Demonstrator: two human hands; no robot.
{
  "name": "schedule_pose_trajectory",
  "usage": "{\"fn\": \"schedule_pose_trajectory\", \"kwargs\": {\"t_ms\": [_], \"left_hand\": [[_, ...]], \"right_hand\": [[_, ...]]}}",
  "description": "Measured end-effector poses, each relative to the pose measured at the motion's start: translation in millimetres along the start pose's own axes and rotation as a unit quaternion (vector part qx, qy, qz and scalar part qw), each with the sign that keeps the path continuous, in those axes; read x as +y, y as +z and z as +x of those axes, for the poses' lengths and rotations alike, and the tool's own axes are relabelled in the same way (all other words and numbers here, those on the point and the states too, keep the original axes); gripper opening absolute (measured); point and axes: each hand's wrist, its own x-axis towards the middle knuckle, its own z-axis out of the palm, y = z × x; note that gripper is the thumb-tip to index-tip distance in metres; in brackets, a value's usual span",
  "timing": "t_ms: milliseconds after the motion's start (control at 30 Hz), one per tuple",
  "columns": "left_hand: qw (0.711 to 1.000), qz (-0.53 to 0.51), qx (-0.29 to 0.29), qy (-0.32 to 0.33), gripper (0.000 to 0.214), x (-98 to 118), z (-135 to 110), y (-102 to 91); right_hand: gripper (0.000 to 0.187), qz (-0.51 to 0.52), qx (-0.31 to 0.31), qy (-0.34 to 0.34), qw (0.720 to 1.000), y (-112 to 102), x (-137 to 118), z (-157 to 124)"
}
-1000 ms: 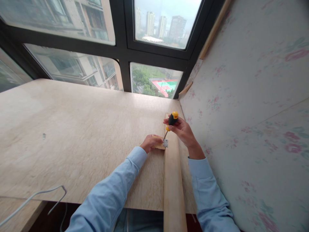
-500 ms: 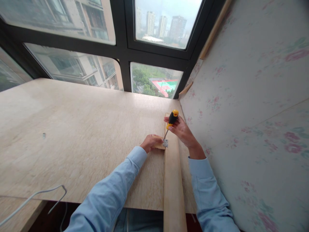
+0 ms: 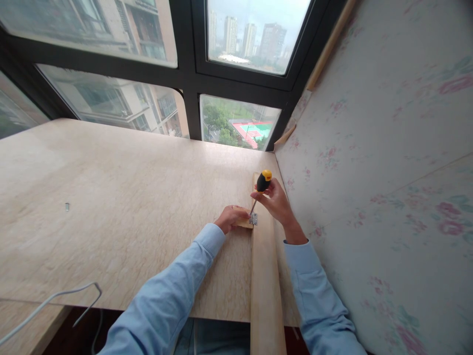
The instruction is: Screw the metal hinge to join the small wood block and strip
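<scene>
My right hand [image 3: 275,201] is closed around a screwdriver [image 3: 263,181] with a black and yellow handle. Its shaft slants down to the left, the tip at a small metal hinge [image 3: 253,219]. The hinge lies across the joint between a long wooden board [image 3: 265,286] and a short wooden block [image 3: 243,224]. My left hand [image 3: 231,218] grips the block from the left, its fingertips close to the hinge and the screwdriver tip. Whether a screw sits under the tip is too small to tell.
The board rests on a marble-patterned sill [image 3: 121,197] and juts past its front edge. A small metal piece [image 3: 67,206] lies at the left. A white cable [image 3: 55,296] loops at the lower left. The papered wall [image 3: 384,172] rises close on the right, windows behind.
The fingers of my right hand have curled and shifted around the screwdriver handle, which stands slightly lower and to the left. My left hand, the block and the board have stayed in place.
</scene>
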Motion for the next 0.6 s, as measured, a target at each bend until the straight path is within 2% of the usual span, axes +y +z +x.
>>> {"fn": "schedule_pose_trajectory", "kwargs": {"t_ms": [100,167,233,300,367,467,600], "left_hand": [[1.000,-0.013,0.001,0.005,0.021,-1,1,0.0],[1.000,-0.026,0.000,0.012,0.022,-3,3,-0.1],[0.999,-0.029,-0.004,0.014,0.022,-3,4,-0.2],[0.999,-0.028,-0.008,0.016,0.020,-4,4,-0.2],[0.999,-0.026,-0.010,0.017,0.019,-4,4,-0.2],[1.000,-0.022,0.001,0.011,0.021,-4,4,-0.5],[1.000,-0.016,-0.003,0.005,0.021,-3,3,-1.1]], "right_hand": [[0.049,0.111,-0.092,0.021,0.989,-5,-6,-1],[0.047,0.128,-0.129,0.029,0.983,-8,-10,-2],[0.046,0.117,-0.135,0.029,0.983,-9,-12,-2],[0.046,0.087,-0.098,0.024,0.991,-6,-11,-2],[0.047,0.038,-0.012,0.010,0.999,0,-8,-2],[0.050,-0.030,0.130,-0.007,0.991,10,-3,-3],[0.052,-0.026,0.206,-0.018,0.978,17,0,-4]]}}
